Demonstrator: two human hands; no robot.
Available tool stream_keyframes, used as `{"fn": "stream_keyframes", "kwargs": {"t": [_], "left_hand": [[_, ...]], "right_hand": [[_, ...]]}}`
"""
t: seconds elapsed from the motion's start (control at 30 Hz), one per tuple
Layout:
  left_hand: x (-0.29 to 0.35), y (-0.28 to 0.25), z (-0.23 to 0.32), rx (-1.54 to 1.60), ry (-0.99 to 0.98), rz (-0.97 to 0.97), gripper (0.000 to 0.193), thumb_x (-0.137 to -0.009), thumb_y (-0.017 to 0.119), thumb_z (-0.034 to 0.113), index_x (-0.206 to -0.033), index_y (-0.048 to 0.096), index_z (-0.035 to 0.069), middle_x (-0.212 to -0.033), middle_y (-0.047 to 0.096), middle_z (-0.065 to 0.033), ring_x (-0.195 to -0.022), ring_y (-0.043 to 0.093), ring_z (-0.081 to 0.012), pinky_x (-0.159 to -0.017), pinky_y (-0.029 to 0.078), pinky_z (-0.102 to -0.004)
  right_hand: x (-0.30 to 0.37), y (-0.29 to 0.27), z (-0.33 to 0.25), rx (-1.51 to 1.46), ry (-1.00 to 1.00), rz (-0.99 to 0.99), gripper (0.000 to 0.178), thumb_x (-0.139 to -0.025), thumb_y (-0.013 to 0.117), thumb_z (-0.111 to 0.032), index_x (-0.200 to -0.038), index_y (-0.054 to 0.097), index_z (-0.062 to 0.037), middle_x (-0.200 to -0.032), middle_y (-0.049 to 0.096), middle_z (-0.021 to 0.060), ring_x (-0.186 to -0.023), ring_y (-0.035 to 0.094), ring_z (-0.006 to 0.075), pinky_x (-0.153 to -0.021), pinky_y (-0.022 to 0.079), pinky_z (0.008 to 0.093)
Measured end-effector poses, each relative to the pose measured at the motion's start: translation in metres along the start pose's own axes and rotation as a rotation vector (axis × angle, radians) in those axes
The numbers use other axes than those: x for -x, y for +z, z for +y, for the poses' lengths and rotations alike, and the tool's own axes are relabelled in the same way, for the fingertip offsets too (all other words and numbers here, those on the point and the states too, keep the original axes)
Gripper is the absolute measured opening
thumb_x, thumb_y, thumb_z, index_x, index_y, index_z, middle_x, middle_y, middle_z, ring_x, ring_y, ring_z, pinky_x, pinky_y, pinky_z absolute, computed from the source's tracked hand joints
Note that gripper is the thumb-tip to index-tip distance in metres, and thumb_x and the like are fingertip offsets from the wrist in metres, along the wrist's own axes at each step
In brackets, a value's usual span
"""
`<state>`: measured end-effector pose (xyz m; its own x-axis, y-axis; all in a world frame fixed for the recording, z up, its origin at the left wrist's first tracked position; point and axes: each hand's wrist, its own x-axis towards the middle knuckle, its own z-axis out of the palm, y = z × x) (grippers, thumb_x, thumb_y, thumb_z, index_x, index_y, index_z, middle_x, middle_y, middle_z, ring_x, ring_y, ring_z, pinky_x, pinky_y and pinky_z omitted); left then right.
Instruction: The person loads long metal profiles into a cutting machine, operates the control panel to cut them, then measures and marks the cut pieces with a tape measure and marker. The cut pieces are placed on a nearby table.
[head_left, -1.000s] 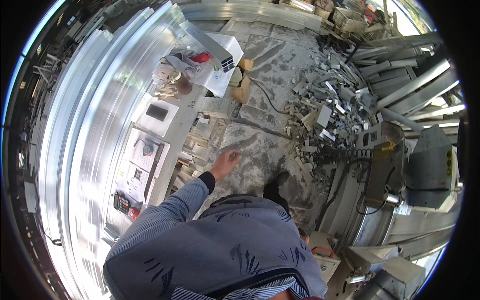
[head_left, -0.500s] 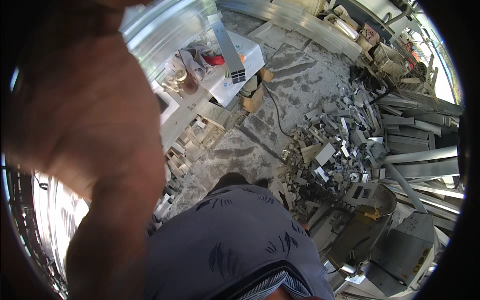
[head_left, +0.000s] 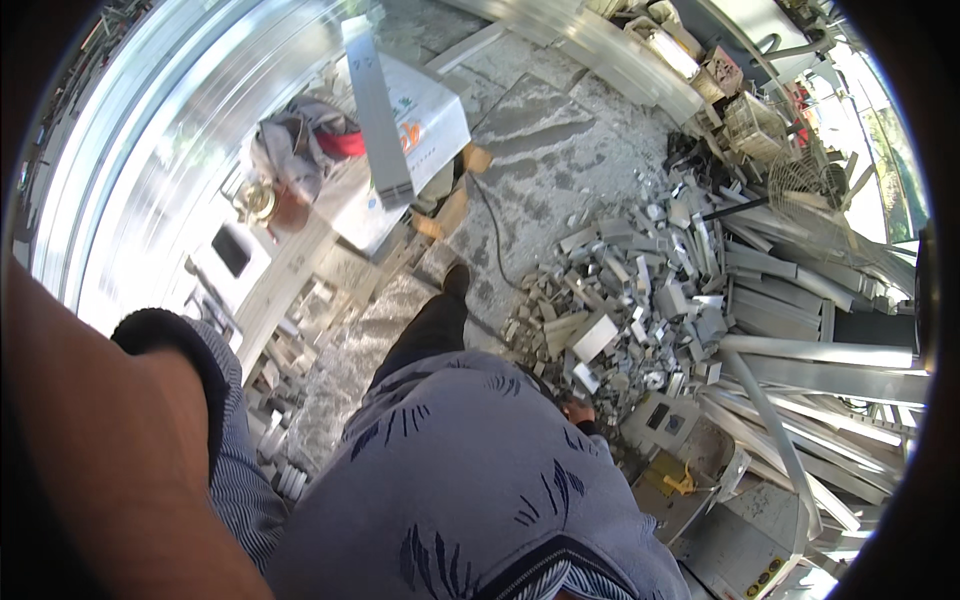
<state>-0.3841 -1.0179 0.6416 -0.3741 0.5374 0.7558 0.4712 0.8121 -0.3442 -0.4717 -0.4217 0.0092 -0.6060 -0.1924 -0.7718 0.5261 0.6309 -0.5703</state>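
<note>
My left hand (head_left: 110,440) is raised very close at the lower left, the wrist coming out of a dark cuff (head_left: 160,330) on a striped sleeve. Its fingers are out of the picture, so what they hold, if anything, is hidden. My right hand (head_left: 577,410) shows only as a small patch beyond my torso, below a dark cuff. It is beside the near edge of a heap of metal offcuts (head_left: 640,300). Its fingers are too small and hidden to read. One dark shoe (head_left: 456,281) is on the dusty floor ahead.
At the left, a long metal profile (head_left: 377,120) lies over a white printed sheet (head_left: 435,110), beside crumpled cloth (head_left: 290,145) and a jar (head_left: 262,203). A cable (head_left: 497,230) crosses the floor. A machine (head_left: 745,540) stands at lower right; long metal bars (head_left: 830,350) lie behind it.
My left hand has dropped from across the left side to the lower left, uncovering the shiny long profiles there. My leg and shoe have come into view. The surroundings have shifted left.
</note>
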Motion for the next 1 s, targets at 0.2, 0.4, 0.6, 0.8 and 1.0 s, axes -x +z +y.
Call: {"fn": "stream_keyframes", "kwargs": {"t": [0.2,0.4,0.6,0.8,1.0], "left_hand": [[0.032,0.043,-0.102,-0.012,-0.086,-0.055,0.071,-0.088,0.073,0.05,-0.131,0.057,-0.005,-0.114,0.061,-0.0141,-0.095,0.06,-0.0207,-0.082,0.051,-0.0371],[0.014,0.074,-0.19,-0.056,-0.146,-0.131,0.07,-0.088,0.074,0.047,-0.13,0.057,-0.005,-0.115,0.061,-0.0155,-0.095,0.06,-0.0215,-0.082,0.052,-0.037],[-0.004,0.112,-0.215,-0.159,-0.15,-0.19,0.068,-0.087,0.075,0.045,-0.13,0.058,-0.006,-0.117,0.062,-0.0168,-0.095,0.061,-0.0223,-0.081,0.052,-0.037],[-0.059,0.174,-0.271,-0.247,-0.123,-0.371,0.067,-0.087,0.076,0.042,-0.13,0.058,-0.006,-0.118,0.062,-0.0182,-0.095,0.061,-0.0232,-0.081,0.053,-0.037],[-0.128,0.24,-0.329,-0.355,-0.086,-0.51,0.065,-0.086,0.078,0.04,-0.129,0.059,-0.006,-0.12,0.062,-0.0196,-0.096,0.062,-0.024,-0.08,0.053,-0.0369]], "right_hand": [[-0.054,-0.002,-0.006,1.01,-0.337,-0.042,0.031,-0.085,0.065,-0.049,-0.086,0.07,-0.0183,-0.094,0.067,0.0123,-0.088,0.066,0.0364,-0.073,0.052,0.0524],[-0.169,-0.005,-0.212,0.245,0.134,0.04,0.025,-0.089,0.06,-0.04,-0.097,0.067,-0.017,-0.089,0.063,0.0107,-0.083,0.062,0.0333,-0.069,0.05,0.0508],[-0.235,-0.043,-0.274,0.026,0.09,0.034,0.023,-0.093,0.056,-0.031,-0.107,0.064,-0.0157,-0.083,0.059,0.009,-0.077,0.059,0.0301,-0.065,0.047,0.0492],[-0.281,-0.099,-0.291,-0.198,0.231,-0.001,0.025,-0.097,0.051,-0.023,-0.118,0.061,-0.0144,-0.078,0.055,0.0074,-0.071,0.055,0.027,-0.061,0.044,0.0475],[-0.41,-0.202,-0.408,-0.564,0.417,-0.125,0.03,-0.101,0.046,-0.014,-0.128,0.058,-0.0132,-0.072,0.051,0.0057,-0.065,0.052,0.0238,-0.057,0.041,0.0459]]}}
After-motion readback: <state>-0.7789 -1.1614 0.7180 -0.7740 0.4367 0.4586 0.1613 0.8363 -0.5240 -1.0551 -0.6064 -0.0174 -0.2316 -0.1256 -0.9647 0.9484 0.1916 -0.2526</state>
